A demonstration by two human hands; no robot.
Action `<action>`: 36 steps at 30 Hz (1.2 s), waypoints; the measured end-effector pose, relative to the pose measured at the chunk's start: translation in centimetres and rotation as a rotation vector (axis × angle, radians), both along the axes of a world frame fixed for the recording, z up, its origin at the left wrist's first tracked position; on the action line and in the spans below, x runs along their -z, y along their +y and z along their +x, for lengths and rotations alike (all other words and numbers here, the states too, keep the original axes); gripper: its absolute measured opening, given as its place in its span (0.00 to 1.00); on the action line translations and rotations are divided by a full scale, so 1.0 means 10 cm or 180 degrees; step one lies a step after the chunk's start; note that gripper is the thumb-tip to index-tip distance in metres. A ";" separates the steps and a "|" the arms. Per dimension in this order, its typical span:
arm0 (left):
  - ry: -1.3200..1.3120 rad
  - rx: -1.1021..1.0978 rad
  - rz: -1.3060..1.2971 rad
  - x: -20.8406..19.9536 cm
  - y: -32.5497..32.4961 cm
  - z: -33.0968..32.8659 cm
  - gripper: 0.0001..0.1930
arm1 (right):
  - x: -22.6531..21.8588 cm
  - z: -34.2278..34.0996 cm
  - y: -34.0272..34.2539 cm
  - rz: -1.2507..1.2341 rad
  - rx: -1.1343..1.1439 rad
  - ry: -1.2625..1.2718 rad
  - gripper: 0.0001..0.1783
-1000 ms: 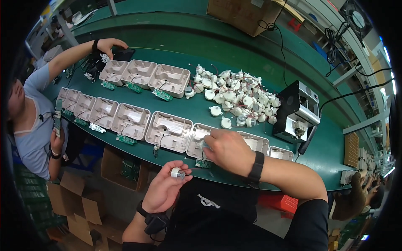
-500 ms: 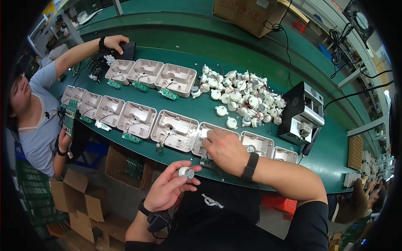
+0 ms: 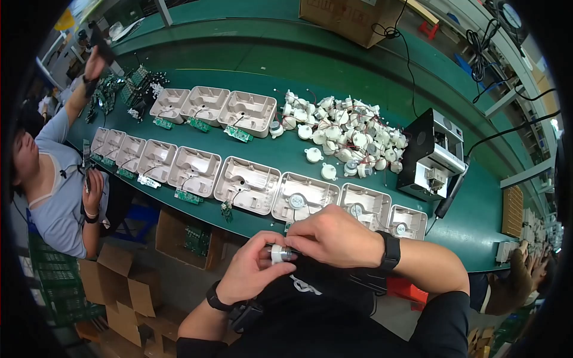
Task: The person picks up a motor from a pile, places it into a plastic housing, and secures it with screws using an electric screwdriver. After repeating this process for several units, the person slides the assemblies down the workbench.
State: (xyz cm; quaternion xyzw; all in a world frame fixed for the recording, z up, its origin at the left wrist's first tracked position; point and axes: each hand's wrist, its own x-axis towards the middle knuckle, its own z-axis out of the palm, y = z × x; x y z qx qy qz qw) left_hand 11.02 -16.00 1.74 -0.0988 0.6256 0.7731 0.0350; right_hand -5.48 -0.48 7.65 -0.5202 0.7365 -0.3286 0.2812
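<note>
While the left hand point(image 3: 248, 273) grips a white disc point(image 3: 277, 253) between thumb and fingers by the bench's point(image 3: 471, 227) near edge, the right hand's point(image 3: 325, 237) fingers bend in beside it (whether they close on a wire, I cannot tell). A slackened left grip could drop the disc; a hard pull could strain any wire. Beyond stand open cases point(image 3: 319, 190), three holding discs; farther lie the heap point(image 3: 359, 139) and the machine point(image 3: 418, 149).

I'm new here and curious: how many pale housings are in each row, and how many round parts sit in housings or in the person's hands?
Back-row housings: 3
Front-row housings: 9
Round parts seen inside housings: 3
Round part in the left hand: 1
Total: 16
</note>
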 end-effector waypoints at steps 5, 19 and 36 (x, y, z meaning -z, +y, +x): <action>0.0708 0.0186 -0.2543 -0.26 -0.11 -0.10 0.15 | 0.04 0.00 -0.04 -0.0352 0.0253 -0.0003 0.10; 0.0389 0.0797 -0.2589 -0.62 -0.50 -0.25 0.18 | -0.08 0.22 -0.04 -0.0706 0.0302 0.0139 0.07; 0.1342 0.0817 -0.4306 -0.20 -1.33 -0.92 0.18 | -0.26 0.05 1.87 -0.0925 0.3810 0.0229 0.10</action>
